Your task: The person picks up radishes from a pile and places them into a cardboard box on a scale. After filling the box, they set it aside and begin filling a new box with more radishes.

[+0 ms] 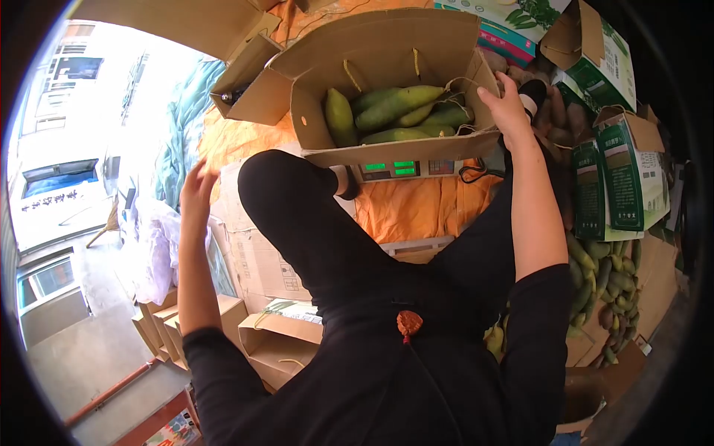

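An open cardboard box (401, 152) with yellow cord handles sits in front of my knees. Several long green vegetables, which look like green radishes (398, 108), lie inside it. My right hand (509, 111) is at the box's right wall, its thumb over the edge and its fingers along the outer side. My left hand (199, 184) hangs in the air to the left, apart from the box. Its fingers are spread and slightly blurred, with nothing in them. Under the box is a digital scale (405, 169) with lit green displays.
Green printed cartons (621, 175) stand at the right, with a heap of green produce (613, 290) below them. Reddish-brown roots (558, 111) lie behind my right arm. Orange cloth (405, 212) covers the floor. Another open carton (286, 334) is beside my left hip.
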The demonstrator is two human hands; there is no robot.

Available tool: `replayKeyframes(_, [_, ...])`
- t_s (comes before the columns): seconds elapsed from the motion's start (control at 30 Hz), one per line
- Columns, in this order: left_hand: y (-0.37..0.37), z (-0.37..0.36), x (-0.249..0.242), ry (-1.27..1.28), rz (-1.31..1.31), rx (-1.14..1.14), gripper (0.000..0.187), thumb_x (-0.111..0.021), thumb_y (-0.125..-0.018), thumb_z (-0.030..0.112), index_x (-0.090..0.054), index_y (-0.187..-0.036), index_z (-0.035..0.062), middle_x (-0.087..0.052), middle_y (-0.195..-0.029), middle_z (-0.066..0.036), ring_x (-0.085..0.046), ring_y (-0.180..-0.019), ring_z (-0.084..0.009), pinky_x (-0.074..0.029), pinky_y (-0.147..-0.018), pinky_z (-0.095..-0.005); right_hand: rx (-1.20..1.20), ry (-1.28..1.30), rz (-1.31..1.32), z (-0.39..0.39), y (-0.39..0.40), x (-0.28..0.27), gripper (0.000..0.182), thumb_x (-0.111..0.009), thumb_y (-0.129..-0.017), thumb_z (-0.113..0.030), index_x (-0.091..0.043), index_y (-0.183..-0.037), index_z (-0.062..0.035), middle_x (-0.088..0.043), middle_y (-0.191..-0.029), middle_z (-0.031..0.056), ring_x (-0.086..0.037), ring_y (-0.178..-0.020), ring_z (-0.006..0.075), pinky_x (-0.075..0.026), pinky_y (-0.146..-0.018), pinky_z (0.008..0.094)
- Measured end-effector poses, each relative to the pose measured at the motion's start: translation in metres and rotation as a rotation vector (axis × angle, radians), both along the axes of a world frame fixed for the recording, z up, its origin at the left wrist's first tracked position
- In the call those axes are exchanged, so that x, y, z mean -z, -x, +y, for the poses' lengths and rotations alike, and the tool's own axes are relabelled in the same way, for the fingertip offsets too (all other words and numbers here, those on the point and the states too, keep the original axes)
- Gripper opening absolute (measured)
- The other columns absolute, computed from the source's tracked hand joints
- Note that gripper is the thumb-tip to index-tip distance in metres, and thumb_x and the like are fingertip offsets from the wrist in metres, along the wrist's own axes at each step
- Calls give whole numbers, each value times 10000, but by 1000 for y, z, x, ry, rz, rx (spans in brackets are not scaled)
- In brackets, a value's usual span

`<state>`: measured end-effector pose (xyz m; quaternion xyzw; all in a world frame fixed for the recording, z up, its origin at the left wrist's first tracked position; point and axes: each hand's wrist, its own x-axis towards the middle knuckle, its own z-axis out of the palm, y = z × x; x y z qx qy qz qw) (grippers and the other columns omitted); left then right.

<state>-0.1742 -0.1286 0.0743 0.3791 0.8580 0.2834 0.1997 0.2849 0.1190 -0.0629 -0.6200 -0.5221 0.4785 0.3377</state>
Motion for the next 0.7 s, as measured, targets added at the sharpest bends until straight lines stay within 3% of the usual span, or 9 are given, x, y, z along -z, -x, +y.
replayKeyframes(0.13, [-22,103,15,298,-263,220,705,-546,-873,465,-290,-1422,103,-569,-1214,-111,-487,-1164,-230,-351,-945,-470,20,20,42,1,1,-1,651,-657,-817,-198,-352,-1359,-4,-452,-1347,179,-451,-1231,267,-358,-1009,337])
replayKeyframes(0.27, [-54,153,46,536,-363,333,680,-536,-888,472,-278,-1422,140,-537,-1249,-90,-462,-1202,-242,-309,-972,-556,41,-5,70,1,2,-1,646,-654,-818,-191,-353,-1356,3,-459,-1342,176,-458,-1225,266,-364,-1003,337])
replayKeyframes(0.3, [-63,162,45,618,-430,390,602,-548,-892,437,-345,-1372,136,-546,-1209,-71,-474,-1183,-244,-307,-952,-598,36,1,64,1,3,-2,642,-653,-818,-191,-357,-1355,-2,-467,-1334,177,-465,-1219,269,-368,-999,337])
replayKeyframes(0.5, [-52,170,87,571,-590,249,421,-586,-885,338,-469,-1235,136,-585,-1081,-45,-529,-1074,-237,-347,-908,-582,32,5,-7,3,7,-2,621,-650,-817,-189,-375,-1349,-27,-500,-1290,188,-492,-1189,279,-384,-983,338])
replayKeyframes(0.63, [-57,170,87,531,-572,180,351,-591,-876,289,-518,-1181,130,-590,-1029,-58,-478,-1140,-255,-303,-951,-619,81,11,38,1,11,-8,619,-658,-819,-193,-375,-1338,-10,-525,-1241,176,-517,-1142,259,-406,-949,328])
replayKeyframes(0.7, [-57,170,89,410,-544,135,304,-609,-864,284,-554,-1097,97,-585,-888,-39,-521,-966,-205,-394,-844,-455,108,29,68,1,12,-14,623,-662,-822,-199,-371,-1337,-3,-533,-1222,168,-524,-1124,246,-413,-935,321])
